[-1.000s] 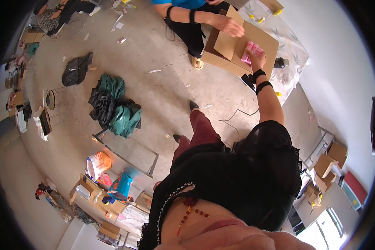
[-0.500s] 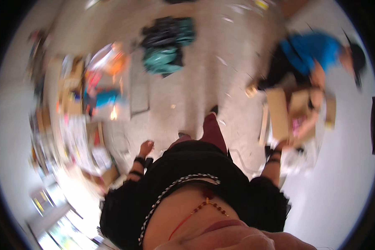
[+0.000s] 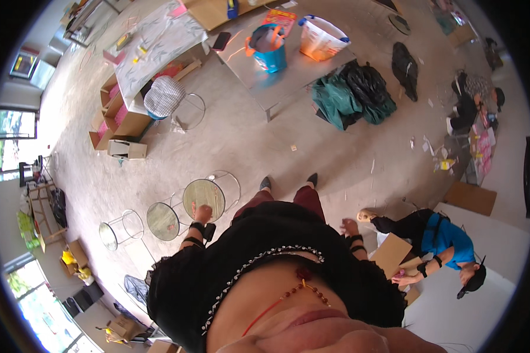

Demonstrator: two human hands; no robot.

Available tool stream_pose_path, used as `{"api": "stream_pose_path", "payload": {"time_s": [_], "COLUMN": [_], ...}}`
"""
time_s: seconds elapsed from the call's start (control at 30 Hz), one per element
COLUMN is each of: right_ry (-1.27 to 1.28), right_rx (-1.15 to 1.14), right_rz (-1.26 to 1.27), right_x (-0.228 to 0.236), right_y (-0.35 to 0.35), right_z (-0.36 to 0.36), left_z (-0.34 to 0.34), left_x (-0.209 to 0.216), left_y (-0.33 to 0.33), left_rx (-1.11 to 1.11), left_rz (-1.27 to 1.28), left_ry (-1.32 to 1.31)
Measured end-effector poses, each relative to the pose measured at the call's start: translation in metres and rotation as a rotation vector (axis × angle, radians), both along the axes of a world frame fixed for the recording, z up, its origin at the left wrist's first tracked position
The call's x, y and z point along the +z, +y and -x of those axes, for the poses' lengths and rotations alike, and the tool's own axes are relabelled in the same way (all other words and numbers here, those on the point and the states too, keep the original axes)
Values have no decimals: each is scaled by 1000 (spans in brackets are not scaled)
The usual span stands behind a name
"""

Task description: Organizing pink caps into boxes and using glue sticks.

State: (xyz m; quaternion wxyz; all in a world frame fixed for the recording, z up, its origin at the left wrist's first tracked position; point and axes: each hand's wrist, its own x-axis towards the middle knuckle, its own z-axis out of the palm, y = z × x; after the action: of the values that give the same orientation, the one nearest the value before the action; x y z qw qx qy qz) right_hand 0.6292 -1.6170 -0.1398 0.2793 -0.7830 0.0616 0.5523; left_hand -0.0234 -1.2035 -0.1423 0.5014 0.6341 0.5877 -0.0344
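Observation:
My left hand hangs by my side, empty, its fingers loosely bent and apart. In the picture it overlaps the round top of a stool; whether they touch I cannot tell. On the other side, my right hand is also empty with its fingers loose, a little short of an open cardboard box. Dark straps circle both my forearms. A co-worker in a blue top bends over that box and reaches into it.
More round stools stand at left. Ahead is a metal table with a blue bucket and a white-orange basket. Green and black bags lie on the floor beside it. Another person sits far right among scraps.
My view has swung left, so the co-worker and box now appear lower right. The stools and far table have come into sight. My right hand has come away from near the box.

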Motion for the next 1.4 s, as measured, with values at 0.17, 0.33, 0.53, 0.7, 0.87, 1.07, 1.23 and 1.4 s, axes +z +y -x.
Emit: {"api": "stream_pose_path", "payload": {"time_s": [0.17, 0.33, 0.53, 0.7, 0.87, 1.07, 1.23, 1.4], "right_ry": [-322, -310, -35, -11, -121, -63, -123, -210], "right_rx": [359, 585, 791, 1034, 1099, 1220, 1242, 1369], "right_rz": [-175, -182, -194, -286, -502, -527, -599, -638], "right_x": [64, 99, 67, 18, 22, 52, 62, 86], "right_y": [244, 398, 551, 672, 807, 933, 1022, 1105], "right_z": [-1, 18, 54, 63, 124, 204, 253, 318], "left_z": [74, 57, 10, -24, -17, -7, 44, 122], "left_x": [24, 21, -1, 20, 83, 136, 80, 14], "left_y": [-37, -73, -65, 4, 132, 263, 290, 332], "left_rx": [721, 969, 307, 732, 335, 1135, 745, 245], "left_rz": [278, 369, -9, 197, -304, 97, 66, -16], "left_ry": [168, -21, 149, 342, 530, 23, 292, 490]}}
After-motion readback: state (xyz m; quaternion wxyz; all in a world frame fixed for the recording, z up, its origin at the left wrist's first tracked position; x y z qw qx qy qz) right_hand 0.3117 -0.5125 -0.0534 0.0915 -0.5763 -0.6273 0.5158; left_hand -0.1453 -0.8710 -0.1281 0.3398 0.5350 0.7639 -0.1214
